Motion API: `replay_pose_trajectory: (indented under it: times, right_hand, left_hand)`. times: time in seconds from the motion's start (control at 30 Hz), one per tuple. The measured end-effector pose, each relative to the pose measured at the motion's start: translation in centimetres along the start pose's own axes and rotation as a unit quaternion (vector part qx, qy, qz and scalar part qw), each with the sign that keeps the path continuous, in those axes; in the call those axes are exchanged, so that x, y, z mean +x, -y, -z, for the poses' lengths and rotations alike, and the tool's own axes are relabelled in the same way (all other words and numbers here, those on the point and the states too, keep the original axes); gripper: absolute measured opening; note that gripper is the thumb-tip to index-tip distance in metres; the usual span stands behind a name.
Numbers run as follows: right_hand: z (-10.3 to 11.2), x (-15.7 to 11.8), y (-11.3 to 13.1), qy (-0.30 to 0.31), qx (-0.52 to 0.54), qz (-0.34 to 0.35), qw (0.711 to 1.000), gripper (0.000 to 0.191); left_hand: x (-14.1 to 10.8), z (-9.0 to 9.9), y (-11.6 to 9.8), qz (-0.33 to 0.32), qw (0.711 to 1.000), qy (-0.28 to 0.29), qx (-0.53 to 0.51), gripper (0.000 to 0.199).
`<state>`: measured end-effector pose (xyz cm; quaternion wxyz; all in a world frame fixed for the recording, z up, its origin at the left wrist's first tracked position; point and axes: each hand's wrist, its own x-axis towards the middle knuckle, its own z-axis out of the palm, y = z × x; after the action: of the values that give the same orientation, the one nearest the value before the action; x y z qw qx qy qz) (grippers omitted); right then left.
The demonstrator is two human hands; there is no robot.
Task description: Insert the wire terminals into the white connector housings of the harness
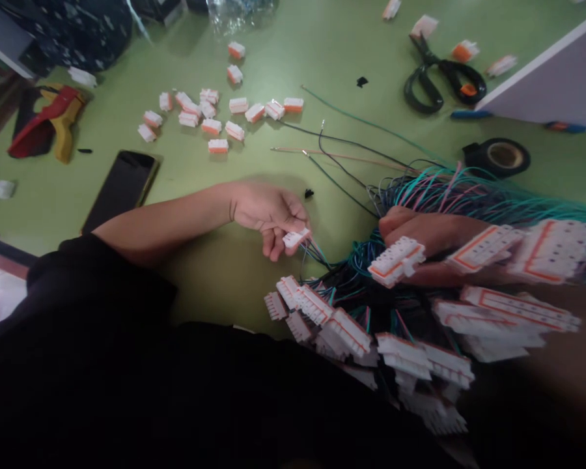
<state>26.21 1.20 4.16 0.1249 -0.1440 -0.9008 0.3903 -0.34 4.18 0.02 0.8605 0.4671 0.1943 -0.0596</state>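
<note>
My left hand (273,212) pinches a small white connector (295,240) between thumb and fingers. Thin wires run from that connector rightward into a thick wire bundle (434,189) of green, pink and dark strands. Curled around this bundle is my right hand (410,225), partly covered by white connectors with orange strips (398,260). More wired connectors (322,312) hang in a cluster below both hands. Several loose wires with bare metal terminals, among them a green wire (366,117), stretch out over the green table from the bundle.
Loose white-and-orange connectors (211,127) lie scattered across the green table (195,169). A phone (120,189) and a red-and-yellow tool (53,120) lie at left. Black scissors (434,75) and a roll of black tape (498,156) are at right, near a white panel (551,78).
</note>
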Motion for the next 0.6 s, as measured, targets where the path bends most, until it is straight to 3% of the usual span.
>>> replay_pose_trajectory:
  times: [0.1,0.23,0.6]
  right_hand:
    - [0.2,0.4,0.2,0.021,0.062,0.016,0.998,0.046]
    - [0.5,0.6,0.9,0.024,0.072,-0.025,0.997,0.051]
    - [0.7,0.3,1.1,0.028,0.104,-0.076,0.991,0.052]
  left_hand:
    - [0.1,-0.1,-0.1,-0.006,1.000,0.001,-0.007,0.029]
    - [0.2,-0.2,-0.3,-0.008,1.000,0.002,-0.012,0.030]
    - [0.0,-1.0,-0.8,-0.022,0.991,-0.127,-0.017,0.022]
